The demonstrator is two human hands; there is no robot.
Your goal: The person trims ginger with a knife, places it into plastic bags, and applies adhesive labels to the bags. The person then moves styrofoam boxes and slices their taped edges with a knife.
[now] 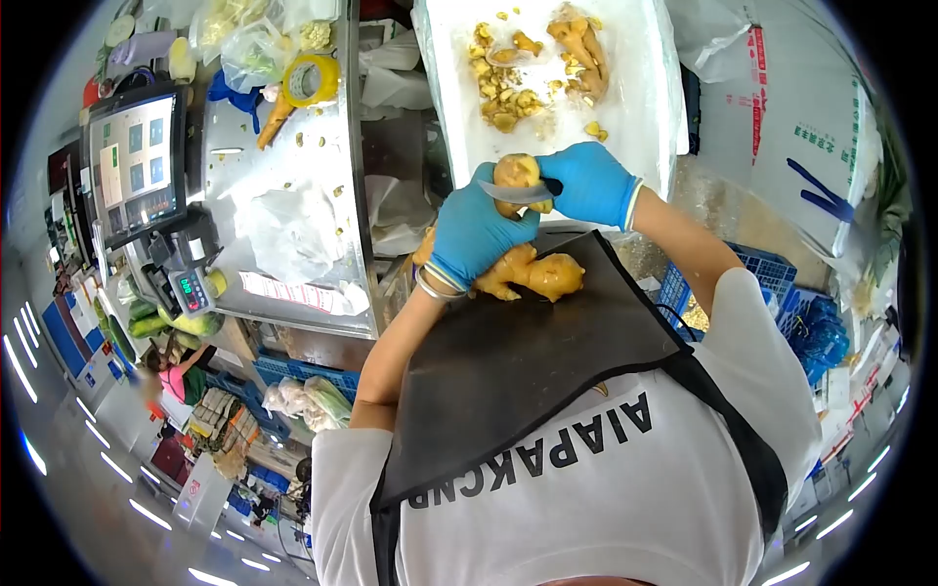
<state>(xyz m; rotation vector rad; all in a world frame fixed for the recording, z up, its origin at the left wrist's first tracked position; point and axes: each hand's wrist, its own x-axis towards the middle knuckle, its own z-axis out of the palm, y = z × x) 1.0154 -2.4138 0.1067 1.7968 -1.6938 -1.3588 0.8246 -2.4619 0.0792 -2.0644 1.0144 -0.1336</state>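
Note:
My left hand (474, 234), in a blue glove, is closed around a large knobbly ginger root (542, 275). One knob of the root rises above my fingers, and its lower lobes show below the hand, over the dark apron. My right hand (586, 184), also blue-gloved, grips a small knife (516, 193) by its black handle. The curved blade lies across the upper knob, touching it. Beyond both hands stands a white foam box (449, 117) with ginger scraps (503, 98) and a longer ginger piece (583, 54) in it.
On the left, a metal counter (220, 186) carries a yellow tape roll (311, 80), plastic bags and crumbs. A touchscreen (137, 161) stands at its far side. Blue crates (757, 273) sit by my right elbow. Another person (178, 376) is far off at lower left.

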